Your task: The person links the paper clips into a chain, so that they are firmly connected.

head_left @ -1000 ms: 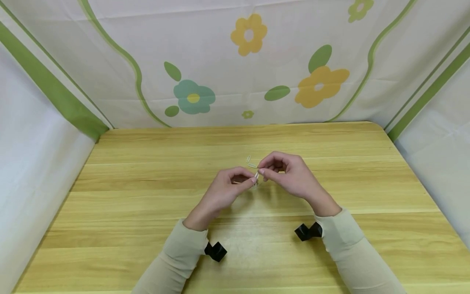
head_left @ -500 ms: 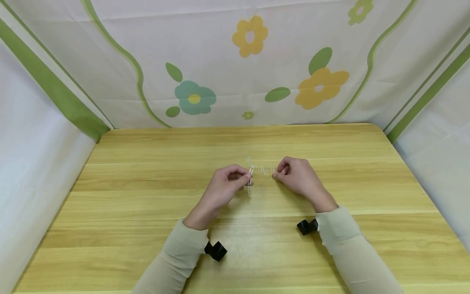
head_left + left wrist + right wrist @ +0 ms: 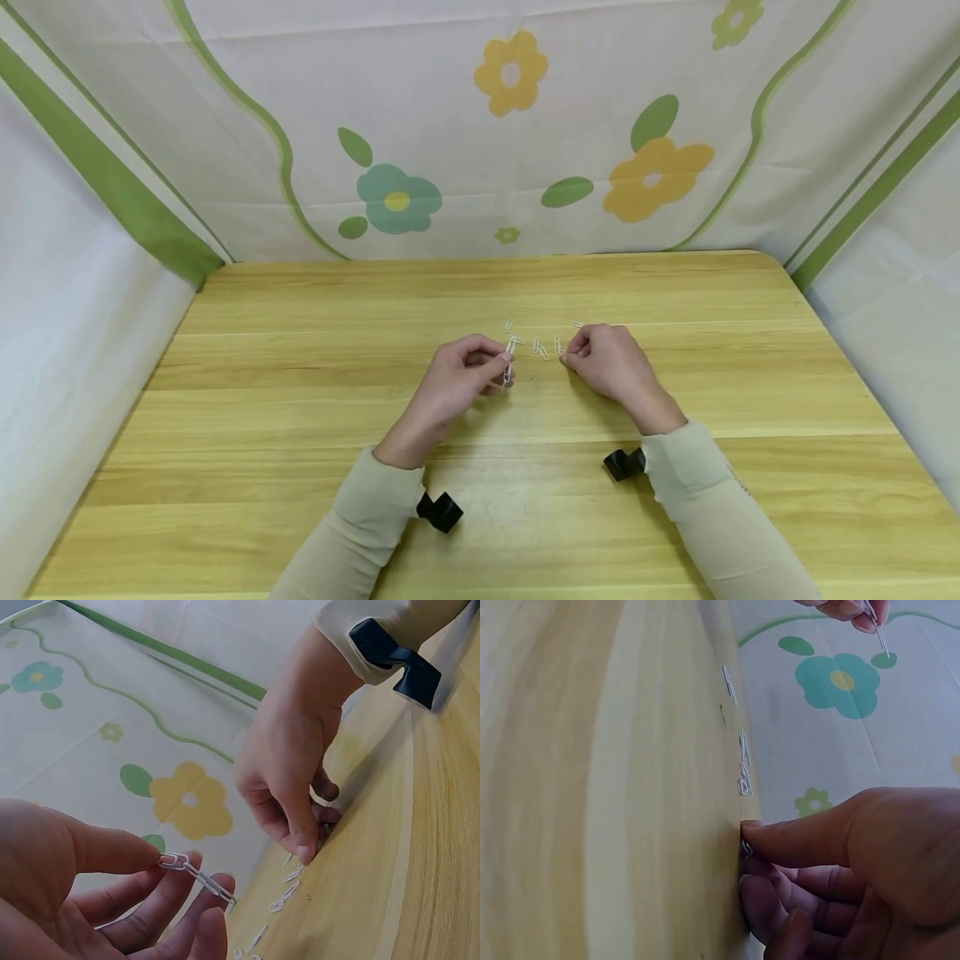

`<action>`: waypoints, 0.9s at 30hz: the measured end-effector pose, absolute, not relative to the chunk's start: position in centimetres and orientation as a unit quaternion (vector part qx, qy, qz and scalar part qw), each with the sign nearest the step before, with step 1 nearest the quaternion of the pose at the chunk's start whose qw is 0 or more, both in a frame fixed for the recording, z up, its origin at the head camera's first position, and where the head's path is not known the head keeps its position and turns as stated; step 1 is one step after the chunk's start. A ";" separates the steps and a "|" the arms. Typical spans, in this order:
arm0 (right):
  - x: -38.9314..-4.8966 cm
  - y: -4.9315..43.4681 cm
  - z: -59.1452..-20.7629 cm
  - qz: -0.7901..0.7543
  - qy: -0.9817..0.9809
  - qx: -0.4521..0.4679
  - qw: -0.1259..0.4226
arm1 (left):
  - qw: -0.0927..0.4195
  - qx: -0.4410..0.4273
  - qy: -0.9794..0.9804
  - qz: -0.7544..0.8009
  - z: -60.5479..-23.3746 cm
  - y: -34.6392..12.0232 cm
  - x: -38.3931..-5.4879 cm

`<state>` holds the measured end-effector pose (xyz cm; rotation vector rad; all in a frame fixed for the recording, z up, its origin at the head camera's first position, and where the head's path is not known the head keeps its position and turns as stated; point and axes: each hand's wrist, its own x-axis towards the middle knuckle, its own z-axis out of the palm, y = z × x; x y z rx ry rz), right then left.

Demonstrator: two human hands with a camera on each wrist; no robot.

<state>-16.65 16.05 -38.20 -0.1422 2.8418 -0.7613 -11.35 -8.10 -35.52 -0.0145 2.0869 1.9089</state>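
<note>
My left hand (image 3: 468, 375) pinches the end of a short chain of linked white paper clips (image 3: 202, 879) between thumb and forefinger. The chain runs across the other fingers, clear of the tabletop. To the right, my right hand (image 3: 613, 360) is down at the table with thumb and fingertips around a single paper clip (image 3: 746, 847), which is mostly covered by them. Another loose paper clip (image 3: 557, 343) lies right by those fingertips. Between the hands, two more paper clips (image 3: 540, 347) lie close together.
Further paper clips lie about: one at the back (image 3: 508, 325), one just beyond the left fingertips (image 3: 519, 340), and one behind the right hand (image 3: 577, 324). The wooden table (image 3: 300, 433) reaches back to a flowered curtain (image 3: 465, 142). A black wrist mount (image 3: 442, 512) sits at the left cuff.
My right hand has left the chain and moved right, down to the loose clips. The left hand keeps the chain, whose hanging end has swung slightly left.
</note>
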 end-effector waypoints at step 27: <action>-16.7 16.9 -36.8 -0.478 0.860 -0.062 0.169 | 0.172 -0.001 0.716 0.677 -35.4 -8.2 -11.4</action>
